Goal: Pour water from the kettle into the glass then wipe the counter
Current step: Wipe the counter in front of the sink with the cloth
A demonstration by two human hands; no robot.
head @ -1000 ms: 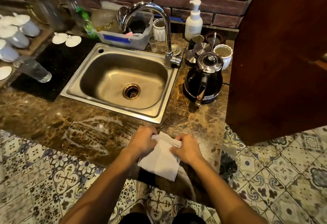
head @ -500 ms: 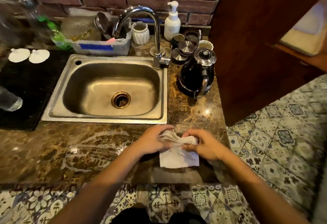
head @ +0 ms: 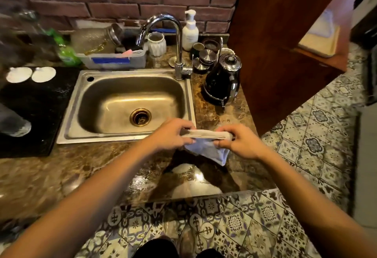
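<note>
Both hands hold a white cloth (head: 206, 145) above the brown marble counter (head: 61, 176), just in front of the sink's right corner. My left hand (head: 171, 135) pinches its left end and my right hand (head: 238, 141) grips its right end; the top edge is folded into a band and the rest hangs down. The black kettle (head: 222, 80) with a chrome lid stands on its base to the right of the sink. A clear glass (head: 14, 123) lies at the left edge on a black mat (head: 34, 115). Wet streaks shine on the counter.
A steel sink (head: 130, 102) with a tall tap (head: 177, 39) fills the middle. Behind it stand a plastic bin of dishes (head: 114, 57), a white cup (head: 156, 43), a soap pump bottle (head: 190, 29) and small metal lids (head: 206, 57). A wooden panel (head: 275, 43) rises at the right.
Both hands lifted the cloth from the counter's front edge and gathered its top into a folded band. The view shifted right and closer to the sink.
</note>
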